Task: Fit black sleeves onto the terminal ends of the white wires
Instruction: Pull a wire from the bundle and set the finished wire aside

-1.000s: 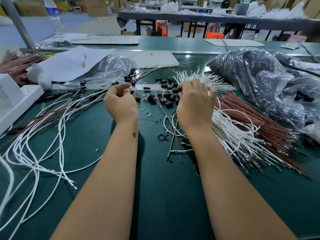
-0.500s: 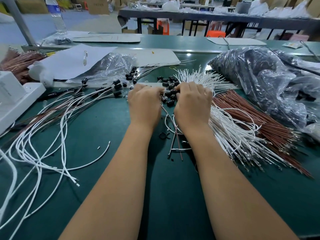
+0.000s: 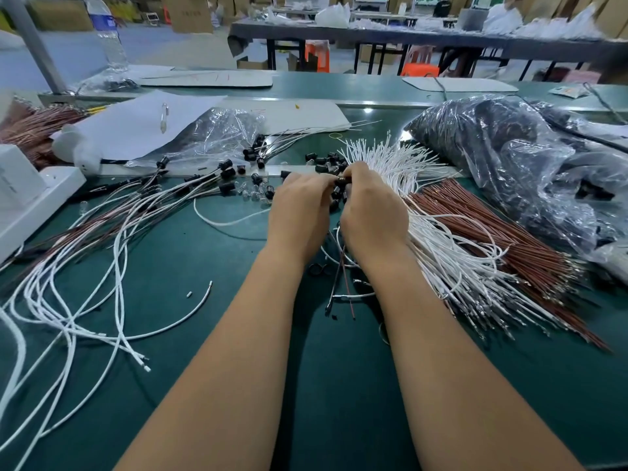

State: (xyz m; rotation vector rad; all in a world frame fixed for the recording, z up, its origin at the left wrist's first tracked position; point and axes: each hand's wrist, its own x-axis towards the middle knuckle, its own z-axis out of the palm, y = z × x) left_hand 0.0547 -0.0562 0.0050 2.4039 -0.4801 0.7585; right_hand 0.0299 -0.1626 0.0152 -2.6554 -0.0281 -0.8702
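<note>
Green matting covers the bench (image 3: 204, 385), and both bare forearms reach up it from the near edge. On the near left, loose white wires (image 3: 68, 300) sprawl in long loops, their far ends mixed with brown leads. One short white wire (image 3: 190, 311) lies apart from them, curved, near the left forearm.

Mid-bench, the left hand (image 3: 299, 212) and right hand (image 3: 372, 212) sit close together, knuckles up, fingers curled inward toward one another. Between their fingertips a small black sleeve (image 3: 341, 181) is pinched; which hand holds it more firmly I cannot tell, and the wire end there is hidden by the fingers. Under the right wrist a few thin leads (image 3: 339, 277) hang down onto the mat.

Just right of the right hand a thick bundle of white wires (image 3: 452, 263) fans out, with a bundle of brown wires (image 3: 509, 239) lying against its far side. More black sleeves (image 3: 323, 160) are scattered just beyond the hands, and others already sit on wire ends to the left (image 3: 227, 172).

Farther back, a clear plastic bag (image 3: 217, 137) and white paper (image 3: 136, 124) lie at left, a large dark-filled bag (image 3: 503, 158) at right. A water bottle (image 3: 108, 35) stands at the far left. Beyond the bench, tables and cardboard boxes fill the hall.
</note>
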